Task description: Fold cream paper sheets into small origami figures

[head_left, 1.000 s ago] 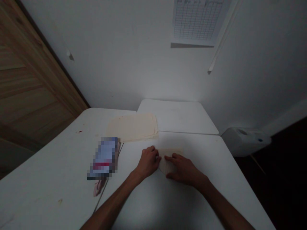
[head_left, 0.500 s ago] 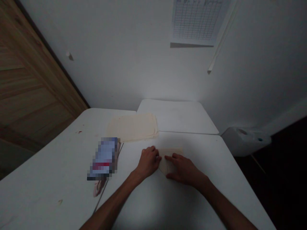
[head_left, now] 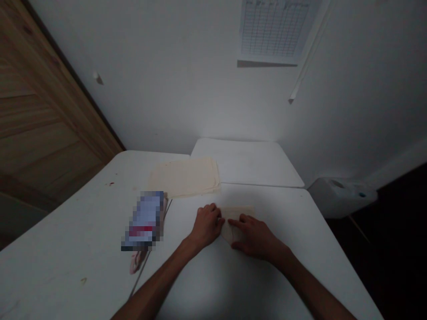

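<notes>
A small folded sheet (head_left: 238,211), thin and pale cream like a pastry wrapper, lies flat on the white table in front of me. At its left edge my left hand (head_left: 208,224) has its fingers curled, thumb and fingertips closed on the border. My right hand (head_left: 255,233) rests over the right part, index finger stretched out and touching the sheet, thumb apart near the lower corner. The right palm hides part of it. Beyond my left hand is a stack of larger cream sheets (head_left: 187,175) with slightly uneven edges.
A blurred-out flat object (head_left: 145,222) lies on pinkish cloth (head_left: 135,261) at the left. Several white tables (head_left: 333,266) meet in seams. Behind them stands a wall with a printed chart (head_left: 273,33). A white plastic container (head_left: 340,195) sits beyond the right edge; wooden panelling (head_left: 50,124) is left.
Almost nothing differs. My right index fingertip has shifted very slightly left on the sheet; my left hand stays in place.
</notes>
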`<state>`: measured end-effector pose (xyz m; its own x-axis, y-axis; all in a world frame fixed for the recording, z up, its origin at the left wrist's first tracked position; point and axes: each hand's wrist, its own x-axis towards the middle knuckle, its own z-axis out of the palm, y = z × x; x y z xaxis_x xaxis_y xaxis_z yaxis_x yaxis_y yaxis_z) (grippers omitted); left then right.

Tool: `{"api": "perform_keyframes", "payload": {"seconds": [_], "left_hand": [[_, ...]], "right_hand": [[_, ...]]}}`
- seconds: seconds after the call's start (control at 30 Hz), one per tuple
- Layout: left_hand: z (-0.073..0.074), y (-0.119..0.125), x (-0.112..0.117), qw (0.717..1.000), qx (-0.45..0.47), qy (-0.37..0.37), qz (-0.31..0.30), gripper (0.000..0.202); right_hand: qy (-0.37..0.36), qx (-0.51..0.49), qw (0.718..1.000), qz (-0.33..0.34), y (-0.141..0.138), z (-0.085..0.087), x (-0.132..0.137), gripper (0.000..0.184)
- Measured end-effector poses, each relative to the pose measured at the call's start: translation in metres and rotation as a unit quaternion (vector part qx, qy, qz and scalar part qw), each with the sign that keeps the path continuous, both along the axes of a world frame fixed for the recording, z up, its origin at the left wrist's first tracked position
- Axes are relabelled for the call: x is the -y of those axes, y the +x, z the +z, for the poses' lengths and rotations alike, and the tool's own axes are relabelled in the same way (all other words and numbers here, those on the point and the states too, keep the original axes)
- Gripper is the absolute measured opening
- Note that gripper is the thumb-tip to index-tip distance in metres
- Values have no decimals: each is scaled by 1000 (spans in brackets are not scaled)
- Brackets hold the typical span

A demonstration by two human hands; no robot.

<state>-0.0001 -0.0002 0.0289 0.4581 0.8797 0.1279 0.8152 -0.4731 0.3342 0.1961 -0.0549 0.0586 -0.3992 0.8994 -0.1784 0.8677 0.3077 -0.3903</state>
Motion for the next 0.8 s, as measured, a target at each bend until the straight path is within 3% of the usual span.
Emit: {"api": "perform_keyframes", "payload": {"seconds": [0.67,0.8], "left_hand": [[-4,0,0,1000,23,19,-5,8],[-6,-6,8,996,56,70,-10,14]], "right_hand": [[-22,-16,1000,-6,1,0,-3,78],[-20,-10,1000,-7,0,-2,-3,78]]}}
